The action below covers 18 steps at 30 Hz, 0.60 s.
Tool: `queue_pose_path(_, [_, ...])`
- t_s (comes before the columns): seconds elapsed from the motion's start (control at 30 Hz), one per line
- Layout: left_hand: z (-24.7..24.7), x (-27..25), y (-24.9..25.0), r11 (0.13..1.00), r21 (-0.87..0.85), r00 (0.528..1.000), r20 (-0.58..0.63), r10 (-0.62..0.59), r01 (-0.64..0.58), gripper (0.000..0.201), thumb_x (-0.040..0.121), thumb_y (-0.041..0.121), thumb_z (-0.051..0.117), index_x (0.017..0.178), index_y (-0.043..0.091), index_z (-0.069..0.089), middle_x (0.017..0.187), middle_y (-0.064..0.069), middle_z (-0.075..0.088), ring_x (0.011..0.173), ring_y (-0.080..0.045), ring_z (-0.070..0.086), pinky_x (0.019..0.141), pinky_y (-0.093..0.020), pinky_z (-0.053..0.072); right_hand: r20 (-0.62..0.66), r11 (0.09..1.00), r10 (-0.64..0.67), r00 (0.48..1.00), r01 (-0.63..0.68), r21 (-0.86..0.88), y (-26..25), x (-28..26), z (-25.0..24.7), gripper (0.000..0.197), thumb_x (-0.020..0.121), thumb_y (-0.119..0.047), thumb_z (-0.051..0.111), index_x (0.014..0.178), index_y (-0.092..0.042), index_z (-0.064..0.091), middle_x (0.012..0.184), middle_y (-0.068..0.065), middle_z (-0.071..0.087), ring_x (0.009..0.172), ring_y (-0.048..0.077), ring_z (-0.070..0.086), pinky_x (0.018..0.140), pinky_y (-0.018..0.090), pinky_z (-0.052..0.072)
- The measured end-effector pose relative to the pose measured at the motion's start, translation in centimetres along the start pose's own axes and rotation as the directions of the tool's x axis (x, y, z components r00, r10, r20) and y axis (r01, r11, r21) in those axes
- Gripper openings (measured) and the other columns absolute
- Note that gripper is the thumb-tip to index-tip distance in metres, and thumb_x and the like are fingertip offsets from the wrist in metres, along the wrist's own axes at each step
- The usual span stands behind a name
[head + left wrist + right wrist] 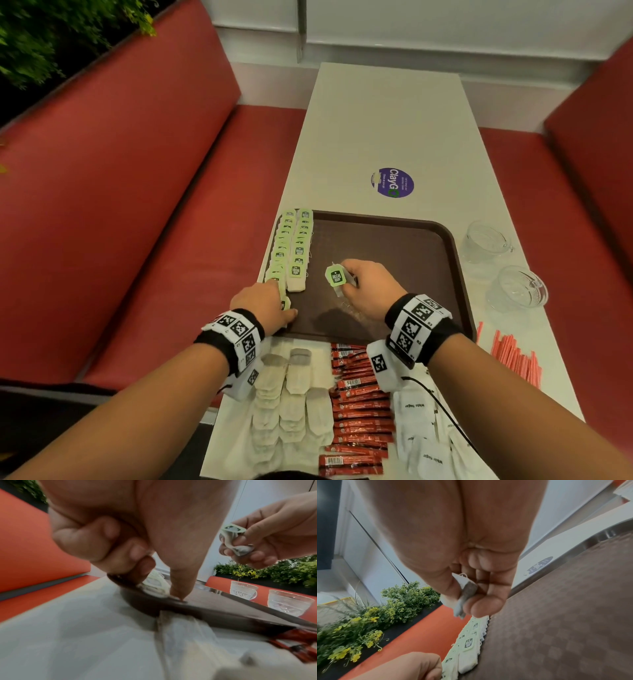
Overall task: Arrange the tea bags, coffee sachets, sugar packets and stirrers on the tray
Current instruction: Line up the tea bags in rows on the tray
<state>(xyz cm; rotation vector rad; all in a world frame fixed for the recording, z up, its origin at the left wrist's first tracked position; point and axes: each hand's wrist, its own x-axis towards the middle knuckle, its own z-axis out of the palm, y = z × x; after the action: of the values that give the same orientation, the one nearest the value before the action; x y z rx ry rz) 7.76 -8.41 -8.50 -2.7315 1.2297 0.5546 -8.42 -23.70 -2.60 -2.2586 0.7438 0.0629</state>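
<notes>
A brown tray point(394, 246) lies on the white table. Two rows of tea bags with green tags point(294, 250) run along its left side, also seen in the right wrist view point(469, 646). My left hand point(267, 301) is at the tray's near left corner. Its fingers point(102, 540) are curled and its thumb tip presses the nearest tag onto the tray point(223, 608). My right hand point(363, 287) hovers over the tray's middle and pinches one tea bag point(335, 275) point(465, 592), crumpled between thumb and fingers point(233, 539).
Near the table's front edge lie loose tea bags point(291, 394), red coffee sachets point(359, 404) and white sugar packets point(421, 435). Red stirrers point(513, 359) and two glass cups point(486, 240) point(520, 287) sit right of the tray. Red benches flank the table.
</notes>
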Motion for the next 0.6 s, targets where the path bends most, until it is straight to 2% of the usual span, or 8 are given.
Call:
queue_pose_path(0.1, [0.1, 0.0, -0.4, 1.000, -0.025, 1.000, -0.022, -0.013, 0.013, 0.042, 0.087, 0.057, 0.059, 0.100, 0.019, 0.046, 0.102, -0.006, 0.065, 0.091, -0.029, 0.063, 0.072, -0.035, 0.051, 0.007, 1.000, -0.010, 1.000, 0.010, 0.001, -0.3, 0.0, 0.3, 0.019, 0.096, -0.020, 0.058, 0.078, -0.024, 0.055, 0.079, -0.003, 0.063, 0.073, 0.017, 0.059, 0.060, 0.027, 0.043])
queue_pose_path(0.17, [-0.2, 0.0, -0.5, 1.000, -0.019, 1.000, -0.021, -0.015, 0.015, 0.043, 0.088, 0.057, 0.059, 0.102, 0.018, 0.048, 0.104, -0.007, 0.065, 0.092, -0.030, 0.063, 0.072, -0.034, 0.050, 0.010, 1.000, -0.003, 1.000, 0.003, 0.013, -0.4, -0.1, 0.4, 0.016, 0.095, -0.020, 0.058, 0.079, -0.023, 0.057, 0.080, -0.002, 0.064, 0.075, 0.020, 0.061, 0.061, 0.028, 0.045])
queue_pose_path(0.23, [-0.6, 0.0, -0.7, 1.000, -0.012, 1.000, -0.011, -0.020, 0.020, 0.047, 0.086, 0.063, 0.057, 0.099, 0.019, 0.047, 0.100, -0.005, 0.065, 0.089, -0.028, 0.063, 0.070, -0.034, 0.050, 0.005, 1.000, -0.004, 1.000, 0.004, 0.019, -0.5, -0.2, 0.5, 0.011, 0.095, -0.018, 0.058, 0.084, -0.017, 0.059, 0.081, 0.001, 0.066, 0.076, 0.024, 0.064, 0.064, 0.032, 0.049])
queue_pose_path(0.3, [-1.3, -0.1, -0.8, 0.999, -0.037, 0.999, -0.036, -0.001, -0.001, 0.054, 0.084, 0.073, 0.052, 0.096, 0.021, 0.049, 0.089, -0.001, 0.063, 0.080, -0.024, 0.061, 0.067, -0.034, 0.051, -0.001, 0.999, -0.006, 1.000, 0.006, 0.045, -0.5, -0.3, 0.6, 0.007, 0.096, -0.016, 0.057, 0.089, -0.014, 0.061, 0.078, 0.002, 0.068, 0.069, 0.022, 0.067, 0.063, 0.033, 0.054])
queue_pose_path(0.37, [-2.2, -0.4, -0.6, 0.975, -0.196, 0.988, -0.132, 0.078, -0.103, 0.050, 0.087, 0.076, 0.043, 0.089, 0.027, 0.049, 0.077, 0.004, 0.062, 0.071, -0.018, 0.060, 0.063, -0.033, 0.049, -0.002, 0.995, -0.008, 1.000, 0.008, 0.102, -0.6, -0.4, 0.7, 0.009, 0.097, -0.015, 0.056, 0.092, -0.018, 0.062, 0.074, 0.002, 0.070, 0.057, 0.015, 0.068, 0.057, 0.028, 0.057])
queue_pose_path(0.43, [-3.5, -0.9, 0.0, 0.877, -0.393, 0.952, -0.236, 0.195, -0.276, 0.043, 0.092, 0.070, 0.041, 0.089, 0.030, 0.054, 0.072, 0.006, 0.062, 0.066, -0.007, 0.058, 0.061, -0.030, 0.045, -0.008, 0.989, -0.016, 1.000, 0.017, 0.148, -0.7, -0.4, 0.9, 0.010, 0.099, -0.015, 0.056, 0.093, -0.021, 0.062, 0.074, 0.004, 0.071, 0.057, 0.015, 0.069, 0.059, 0.029, 0.060])
queue_pose_path(0.5, [-4.6, -1.4, 0.9, 0.769, -0.478, 0.901, -0.306, 0.307, -0.424, 0.029, 0.093, 0.059, 0.052, 0.095, 0.032, 0.060, 0.079, 0.011, 0.063, 0.063, 0.003, 0.054, 0.060, -0.024, 0.040, -0.006, 0.978, -0.024, 1.000, 0.025, 0.206, -0.9, -0.4, 1.1, 0.009, 0.098, -0.016, 0.057, 0.093, -0.021, 0.063, 0.077, 0.007, 0.073, 0.062, 0.020, 0.072, 0.063, 0.034, 0.062])
queue_pose_path(0.6, [-5.2, -1.4, 1.9, 0.712, -0.474, 0.851, -0.364, 0.378, -0.518, 0.013, 0.091, 0.038, 0.069, 0.098, 0.027, 0.065, 0.076, 0.020, 0.057, 0.065, 0.009, 0.050, 0.059, -0.013, 0.032, -0.018, 0.970, -0.050, 0.999, 0.052, 0.236, -1.2, -0.3, 1.4, 0.007, 0.098, -0.017, 0.059, 0.096, -0.021, 0.065, 0.079, 0.004, 0.074, 0.065, 0.017, 0.073, 0.066, 0.035, 0.063])
